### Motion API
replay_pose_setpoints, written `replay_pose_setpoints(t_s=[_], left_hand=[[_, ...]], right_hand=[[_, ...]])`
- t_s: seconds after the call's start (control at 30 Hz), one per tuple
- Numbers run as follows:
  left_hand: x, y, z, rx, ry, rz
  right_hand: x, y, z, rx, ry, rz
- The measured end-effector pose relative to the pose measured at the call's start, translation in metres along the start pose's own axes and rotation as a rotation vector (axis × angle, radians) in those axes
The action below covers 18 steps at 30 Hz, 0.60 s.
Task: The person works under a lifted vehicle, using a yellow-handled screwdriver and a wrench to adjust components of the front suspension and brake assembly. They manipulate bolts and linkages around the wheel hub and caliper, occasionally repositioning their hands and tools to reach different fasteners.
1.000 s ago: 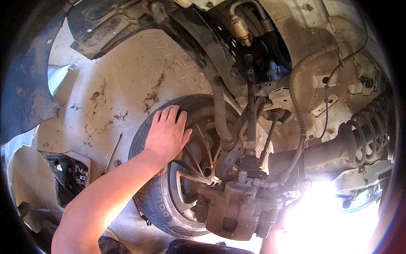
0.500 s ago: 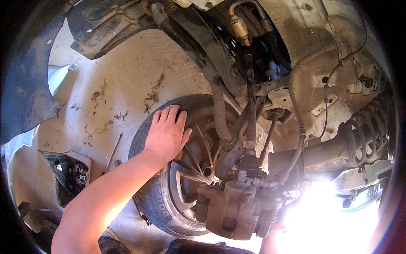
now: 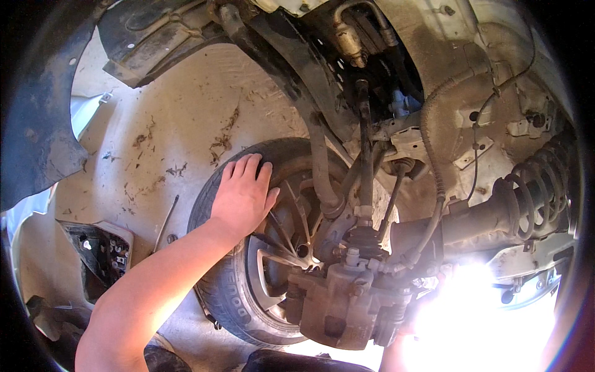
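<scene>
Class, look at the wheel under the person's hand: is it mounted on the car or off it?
Off. The wheel lies flat on the floor beneath the bare brake caliper, left hand resting on its tyre.

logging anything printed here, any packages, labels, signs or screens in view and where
No packages, signs or screens show.
Tyre: black, lying on the floor under the left hand; raised lettering moulded on its lower sidewall, black on black.
Tool case: open and dark, on the floor at left; no label visible.
</scene>
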<state>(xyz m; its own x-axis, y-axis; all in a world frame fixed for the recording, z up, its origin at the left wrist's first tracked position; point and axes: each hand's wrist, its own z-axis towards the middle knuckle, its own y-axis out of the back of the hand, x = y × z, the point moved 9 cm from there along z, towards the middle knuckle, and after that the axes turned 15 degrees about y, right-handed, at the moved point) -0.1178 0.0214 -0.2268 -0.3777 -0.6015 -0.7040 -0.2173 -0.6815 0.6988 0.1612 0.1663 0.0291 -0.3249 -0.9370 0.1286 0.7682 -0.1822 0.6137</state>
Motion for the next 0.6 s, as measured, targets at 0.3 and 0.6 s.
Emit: replay_pose_setpoints(t_s=[0.3,0.6], left_hand=[[-0.005,0.0,0.003,0.011,-0.015,-0.018],[-0.003,-0.003,0.001,-0.003,-0.017,0.0]], right_hand=[[-0.044,0.013,-0.011,0.035,0.016,-0.101],[-0.02,-0.001,-0.003,0.072,-0.036,-0.168]])
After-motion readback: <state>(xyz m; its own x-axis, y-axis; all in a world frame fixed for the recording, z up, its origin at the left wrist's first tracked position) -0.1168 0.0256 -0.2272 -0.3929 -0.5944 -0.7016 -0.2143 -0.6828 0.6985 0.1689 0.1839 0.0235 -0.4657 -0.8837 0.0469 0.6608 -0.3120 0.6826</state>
